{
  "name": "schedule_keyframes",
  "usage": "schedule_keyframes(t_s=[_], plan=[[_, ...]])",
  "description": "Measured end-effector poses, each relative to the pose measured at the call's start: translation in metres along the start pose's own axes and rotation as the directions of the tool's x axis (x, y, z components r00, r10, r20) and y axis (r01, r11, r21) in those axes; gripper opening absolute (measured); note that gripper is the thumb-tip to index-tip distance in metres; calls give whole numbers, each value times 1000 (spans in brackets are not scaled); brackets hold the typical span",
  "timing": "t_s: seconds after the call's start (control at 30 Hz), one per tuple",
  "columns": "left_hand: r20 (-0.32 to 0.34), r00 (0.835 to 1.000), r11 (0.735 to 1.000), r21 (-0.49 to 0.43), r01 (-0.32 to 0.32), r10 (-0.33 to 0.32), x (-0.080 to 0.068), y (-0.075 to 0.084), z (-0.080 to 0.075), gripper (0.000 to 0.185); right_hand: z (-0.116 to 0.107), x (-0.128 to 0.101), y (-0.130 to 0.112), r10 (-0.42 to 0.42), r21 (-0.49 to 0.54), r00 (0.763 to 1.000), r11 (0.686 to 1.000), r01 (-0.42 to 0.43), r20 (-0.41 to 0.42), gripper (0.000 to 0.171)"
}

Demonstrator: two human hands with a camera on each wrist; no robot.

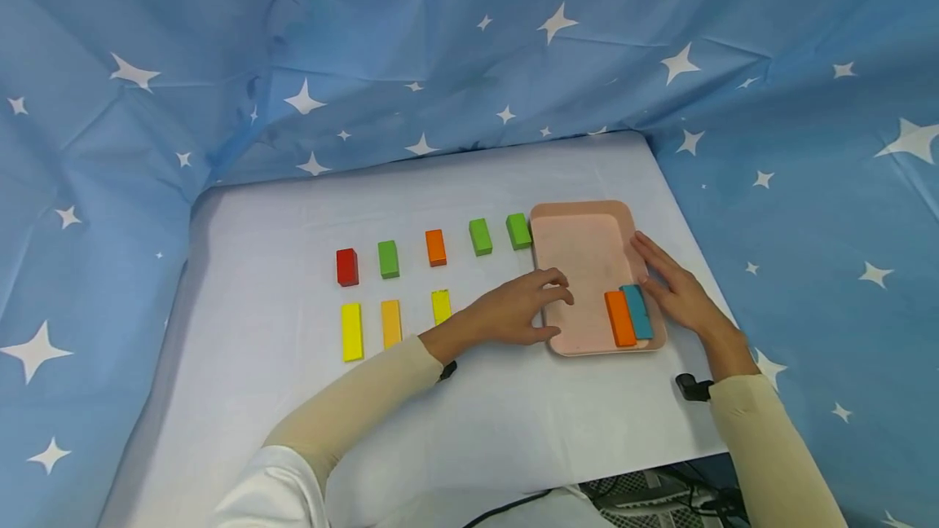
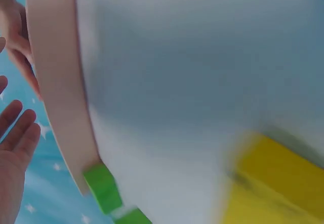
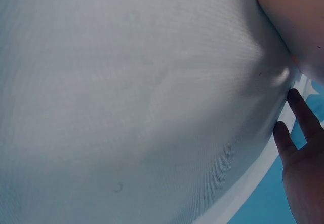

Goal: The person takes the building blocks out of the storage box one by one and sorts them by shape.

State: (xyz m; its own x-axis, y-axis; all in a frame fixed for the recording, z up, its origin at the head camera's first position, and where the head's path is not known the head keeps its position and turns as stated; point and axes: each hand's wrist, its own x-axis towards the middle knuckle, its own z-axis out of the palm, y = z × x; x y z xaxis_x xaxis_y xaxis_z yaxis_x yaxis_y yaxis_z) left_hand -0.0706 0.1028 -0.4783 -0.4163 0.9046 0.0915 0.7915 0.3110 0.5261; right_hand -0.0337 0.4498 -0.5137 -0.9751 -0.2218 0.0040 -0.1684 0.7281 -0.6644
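Note:
A shallow pink tray (image 1: 583, 247) lies on the right part of the table. An orange block (image 1: 620, 319) and a blue block (image 1: 637, 312) lie side by side in its near right corner. Over the tray's left rim reaches my left hand (image 1: 517, 310), fingers spread and slightly bent, with nothing in them; in the left wrist view the left hand (image 2: 17, 158) also appears bare. My right hand (image 1: 678, 293) rests along the right rim with fairly straight fingers. The right wrist view catches that right hand (image 3: 306, 168) near the tray's outer wall (image 3: 296, 21).
Left of the tray runs a back row: red block (image 1: 347, 267), green block (image 1: 389, 259), orange block (image 1: 436, 248) and two more green blocks (image 1: 480, 236), the last close to the tray. Yellow blocks (image 1: 352, 332) form a nearer row. A starry blue curtain (image 1: 455, 47) borders the white table.

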Motion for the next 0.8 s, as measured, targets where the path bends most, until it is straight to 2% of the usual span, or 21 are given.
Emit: schedule_keyframes(t_s=[0.1,0.3,0.5,0.67,0.8], plan=[[27,999,1000,-4,-22,22,20,8,5,42,1,0,2,-9,-2,1000,1000,9,-10,67],[101,995,1000,13,17,-18,51,17,16,47,1,1,3,19,-2,1000,1000,-19,-7,66],[159,986,997,62,39,-49,74,19,29,52,0,3,1,6,-6,1000,1000,-6,-9,65],[205,978,991,135,12,-39,89,24,39,55,0,2,0,24,-3,1000,1000,-24,-7,64],[238,971,984,178,-13,-30,94,29,45,54,0,1,-1,35,0,999,999,-35,-1,65]])
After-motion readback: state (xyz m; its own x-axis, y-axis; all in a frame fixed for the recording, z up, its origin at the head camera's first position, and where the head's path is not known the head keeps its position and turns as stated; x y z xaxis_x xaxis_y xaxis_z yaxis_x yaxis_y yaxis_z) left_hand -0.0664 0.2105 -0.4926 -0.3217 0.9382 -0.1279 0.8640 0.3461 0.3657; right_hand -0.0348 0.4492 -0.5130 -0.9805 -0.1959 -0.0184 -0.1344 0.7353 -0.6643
